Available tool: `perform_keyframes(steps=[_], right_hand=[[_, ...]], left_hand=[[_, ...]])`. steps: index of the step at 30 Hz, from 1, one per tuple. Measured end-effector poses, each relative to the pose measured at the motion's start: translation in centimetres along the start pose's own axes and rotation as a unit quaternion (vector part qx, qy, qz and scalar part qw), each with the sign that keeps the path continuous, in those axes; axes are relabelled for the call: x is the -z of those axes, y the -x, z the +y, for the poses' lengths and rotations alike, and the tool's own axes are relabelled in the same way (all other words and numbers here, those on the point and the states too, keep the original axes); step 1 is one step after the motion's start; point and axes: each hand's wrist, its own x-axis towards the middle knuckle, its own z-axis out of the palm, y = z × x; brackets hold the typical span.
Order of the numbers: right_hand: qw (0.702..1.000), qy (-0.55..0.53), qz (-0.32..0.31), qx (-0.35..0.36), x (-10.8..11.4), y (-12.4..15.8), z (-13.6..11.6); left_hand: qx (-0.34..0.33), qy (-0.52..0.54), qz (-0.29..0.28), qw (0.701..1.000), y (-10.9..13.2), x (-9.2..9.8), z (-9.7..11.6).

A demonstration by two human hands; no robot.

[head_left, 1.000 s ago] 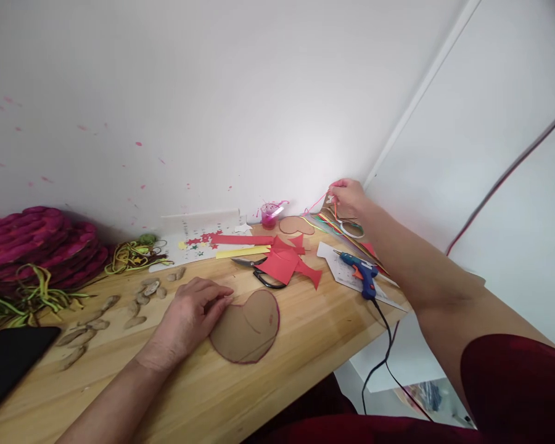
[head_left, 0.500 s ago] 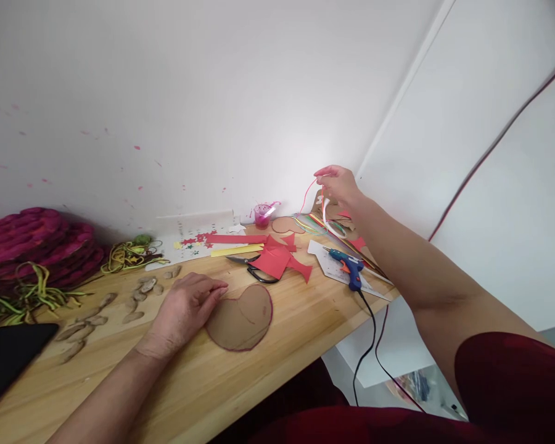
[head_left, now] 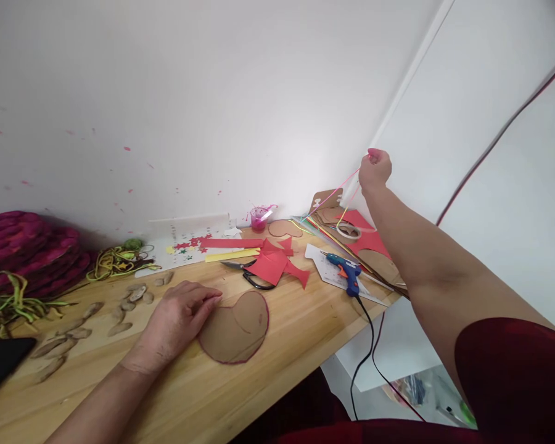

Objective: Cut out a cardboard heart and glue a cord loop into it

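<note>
A brown cardboard heart (head_left: pixel 240 336) with a magenta edge lies flat on the table. My left hand (head_left: pixel 178 317) rests at its upper left, thumb and fingers pressed together by the rim; whatever they pinch, if anything, is hidden. Raised near the wall's corner, my right hand (head_left: pixel 375 169) is closed on a thin pink cord (head_left: pixel 337 189) that stretches down toward coloured cords (head_left: pixel 308 223) on the table. Below that hand, a white tape roll (head_left: pixel 348 231) sits among red paper and cardboard pieces. A yellowish strand (head_left: pixel 349 206) runs between the roll and the hand.
A blue glue gun (head_left: pixel 345 271) with a trailing black cable lies at the right edge. Scissors (head_left: pixel 259 281) are partly under red paper scraps (head_left: pixel 272 265). A cup of pink paint (head_left: pixel 259 219) stands by the wall. Peanuts (head_left: pixel 58 346) and a magenta coil (head_left: pixel 28 253) are at left.
My right hand has moved right and slightly up, drawing the pink cord out taut. The white roll now lies flatter on the pile. My left hand stays beside the heart.
</note>
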Motion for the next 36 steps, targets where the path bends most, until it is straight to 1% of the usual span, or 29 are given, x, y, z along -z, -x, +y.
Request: perform_keyframes(steps=[3, 7, 10, 12, 15, 18, 19, 20, 21, 22, 24, 25, 26, 28, 30, 32, 34, 36], right_hand=[[0.998, 0.039, -0.006, -0.051, 0.0, 0.2, 1.6], [0.989, 0.12, -0.008, -0.08, 0.7, 0.8, 2.8], [0.986, 0.144, -0.016, -0.083, 1.9, -0.6, 2.9], [0.99, 0.13, -0.009, -0.061, 2.9, -2.5, 2.4], [0.992, 0.122, 0.005, -0.029, 4.3, -5.3, 0.7], [0.991, 0.124, 0.04, 0.024, 4.8, -6.4, -1.5], [0.989, 0.141, 0.036, 0.034, 4.7, -6.2, -2.2], [0.985, 0.165, 0.014, 0.038, 4.4, -5.8, -2.7], [0.978, 0.202, -0.036, 0.033, 4.0, -5.1, -3.2], [0.964, 0.245, -0.106, 0.021, 3.4, -4.3, -3.5], [0.941, 0.265, -0.212, 0.002, 2.2, -2.1, -3.7], [0.886, 0.324, -0.331, -0.016, 1.4, -1.0, -3.7], [0.858, 0.342, -0.381, -0.028, 0.7, 0.3, -3.6], [0.837, 0.365, -0.408, -0.024, -1.0, 2.8, -3.6], [0.83, 0.367, -0.421, 0.001, -2.9, 5.3, -3.7], [0.814, 0.357, -0.457, 0.017, -5.1, 7.9, -4.0], [0.792, 0.353, -0.498, 0.017, -7.2, 10.3, -4.2], [0.771, 0.361, -0.524, 0.01, -8.9, 12.3, -4.2]], left_hand=[[0.002, 0.004, -0.001, 1.0, 0.1, -0.2, -0.4], [0.018, -0.002, -0.011, 1.0, 0.3, -0.5, -1.0], [0.029, -0.001, -0.018, 0.999, 0.3, -0.5, -1.0], [0.036, 0.0, -0.017, 0.999, 0.3, -0.5, -0.9], [0.039, 0.002, -0.01, 0.999, 0.3, -0.5, -0.9], [0.036, 0.005, -0.011, 0.999, 0.4, -0.6, -1.1], [0.035, 0.005, -0.012, 0.999, 0.4, -0.6, -1.2], [0.034, 0.005, -0.012, 0.999, 0.5, -0.6, -1.3], [0.034, 0.004, -0.012, 0.999, 0.5, -0.6, -1.4], [0.033, 0.003, -0.013, 0.999, 0.5, -0.6, -1.4], [0.033, 0.001, -0.014, 0.999, 0.5, -0.6, -1.3], [0.033, -0.001, -0.015, 0.999, 0.5, -0.5, -1.2], [0.034, -0.003, -0.014, 0.999, 0.4, -0.5, -1.2], [0.033, -0.004, -0.013, 0.999, 0.3, -0.4, -1.0], [0.031, -0.003, -0.014, 0.999, 0.3, -0.4, -0.8], [0.027, -0.001, -0.013, 1.0, 0.3, -0.3, -0.8], [0.025, -0.001, -0.01, 1.0, 0.3, -0.3, -0.7], [0.025, -0.001, -0.007, 1.0, 0.4, -0.2, -0.7]])
